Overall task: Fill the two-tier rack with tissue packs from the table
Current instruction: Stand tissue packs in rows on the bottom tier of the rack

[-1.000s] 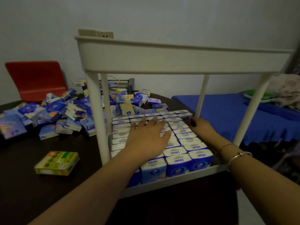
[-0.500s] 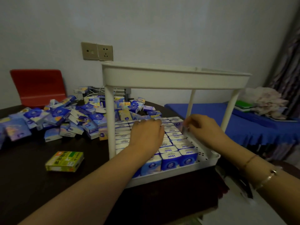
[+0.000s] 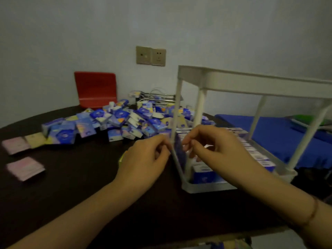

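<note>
A dark desk [image 3: 75, 178] is seen carrying a white two-tier rack [image 3: 251, 83] at its right edge, the lower tier lined with tissue packs [image 3: 203, 174]. A loose heap of packs [image 3: 122, 121] is spread behind, well left of the rack. The left hand [image 3: 143, 163] is curled at the rack's near corner post; whether it grips cannot be told. The right hand [image 3: 213, 146] is held loosely curled over the lower tier.

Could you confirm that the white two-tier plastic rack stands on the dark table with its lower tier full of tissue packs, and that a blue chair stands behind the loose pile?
Not quite: the head view shows the chair is red. The white two-tier plastic rack, dark table, filled lower tier and loose pile are as stated.
</note>
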The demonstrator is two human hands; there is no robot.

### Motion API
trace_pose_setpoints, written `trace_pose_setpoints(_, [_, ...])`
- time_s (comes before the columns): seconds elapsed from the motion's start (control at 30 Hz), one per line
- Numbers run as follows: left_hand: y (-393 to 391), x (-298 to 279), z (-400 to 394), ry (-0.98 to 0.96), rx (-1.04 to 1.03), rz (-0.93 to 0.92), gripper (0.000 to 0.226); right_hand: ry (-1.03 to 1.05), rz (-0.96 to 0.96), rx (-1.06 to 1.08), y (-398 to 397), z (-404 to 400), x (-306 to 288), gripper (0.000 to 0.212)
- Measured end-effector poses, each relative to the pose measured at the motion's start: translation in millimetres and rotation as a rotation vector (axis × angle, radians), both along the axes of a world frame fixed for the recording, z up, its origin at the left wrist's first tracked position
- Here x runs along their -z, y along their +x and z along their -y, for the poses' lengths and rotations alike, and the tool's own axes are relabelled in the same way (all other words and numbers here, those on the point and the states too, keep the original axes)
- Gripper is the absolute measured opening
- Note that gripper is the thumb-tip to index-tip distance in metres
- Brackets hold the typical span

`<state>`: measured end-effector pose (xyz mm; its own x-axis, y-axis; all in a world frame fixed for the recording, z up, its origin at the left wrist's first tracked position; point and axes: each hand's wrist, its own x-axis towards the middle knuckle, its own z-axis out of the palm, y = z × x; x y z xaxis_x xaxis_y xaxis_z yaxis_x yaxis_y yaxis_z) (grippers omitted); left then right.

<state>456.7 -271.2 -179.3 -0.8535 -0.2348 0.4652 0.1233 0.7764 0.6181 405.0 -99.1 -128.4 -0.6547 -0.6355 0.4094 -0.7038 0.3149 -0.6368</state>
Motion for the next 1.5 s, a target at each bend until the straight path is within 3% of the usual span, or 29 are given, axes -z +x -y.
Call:
trace_pose_setpoints(0.27, [-5.4, 33.9, 137.3, -0.074, -0.406, 0.088, 0.012, 0.113, -0.025, -0.025, -20.3, 127.2, 38.2, 0.019])
trace_pose_setpoints(0.5, [-34.2, 59.5, 218.7, -0.28, -0.644, 0.298, 0.059, 0.214, -0.137, 0.125, -69.3, 229.3, 63.7, 0.014])
trace_pose_setpoints(0.7, [-35.9, 68.0, 256.2, -0.21, -0.751, 0.389, 0.073, 0.282, -0.412, 0.245, -114.5, 282.0, 74.1, 0.05])
trace_pose_setpoints(0.8, [-38.1, 75.1, 261.1, -0.188, -0.759, 0.451, 0.075, 0.35, -0.431, 0.301, -141.9, 299.7, 77.9, 0.068])
trace_pose_setpoints(0.93, [-37.3, 75.8, 257.8, -0.183, -0.726, 0.349, 0.069, 0.396, -0.441, 0.283, -154.5, 307.7, 84.4, 0.071])
trace_pose_setpoints(1.0, [-35.3, 75.4, 256.5, -0.082, -0.662, 0.304, 0.069, 0.351, -0.45, 0.258, -149.6, 306.6, 85.4, 0.07])
trace_pose_setpoints(1.13, [-33.4, 68.1, 250.4, 0.323, -0.528, 0.104, 0.073, 0.238, -0.252, 0.132, -128.0, 294.9, 83.3, 0.079])
trace_pose_setpoints(1.3, [-30.2, 44.2, 216.7, 0.707, -0.36, 0.013, 0.04, -0.003, -0.079, -0.098, -87.0, 251.6, 62.6, 0.072])
trace_pose_setpoints(1.4, [-32.6, 25.1, 185.9, 1.162, -0.278, -0.025, 0.041, -0.058, -0.051, -0.25, -62.2, 213.9, 47.4, 0.068])
trace_pose_setpoints(1.43, [-31.0, 19.9, 174.9, 1.24, -0.229, -0.019, 0.042, -0.06, -0.058, -0.293, -55.1, 200.7, 43.2, 0.068])
trace_pose_setpoints(1.5, [-26.9, 8.1, 152.5, 1.19, -0.114, 0.038, 0.049, -0.063, -0.067, -0.344, -41.9, 175.5, 35.3, 0.07])
